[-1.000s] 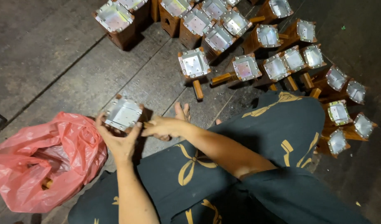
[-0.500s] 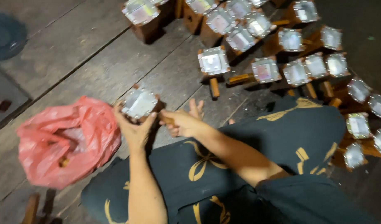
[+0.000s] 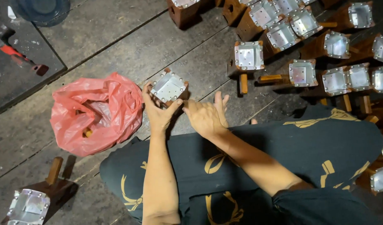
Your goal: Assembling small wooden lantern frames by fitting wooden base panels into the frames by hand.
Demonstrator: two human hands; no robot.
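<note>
My left hand (image 3: 159,113) grips a small wooden block capped with a shiny square metal plate (image 3: 168,87), holding it upright just above the plank floor. My right hand (image 3: 206,117) rests right beside it, fingers spread and pointing away, its thumb side near the block's lower right; whether it touches the block I cannot tell. Both forearms reach out over my dark trousers with yellow patterns (image 3: 241,166).
A crumpled red plastic bag (image 3: 95,114) lies open left of my hands. Several metal-capped wooden pieces with pegs (image 3: 299,50) crowd the upper right. Another such piece (image 3: 33,202) sits at lower left. A red-handled tool (image 3: 16,54) and a dark round object (image 3: 39,8) lie at upper left.
The view has shifted so everything sits lower and more to the right. My left hand still holds the capped block. My right hand has opened flatter beside it.
</note>
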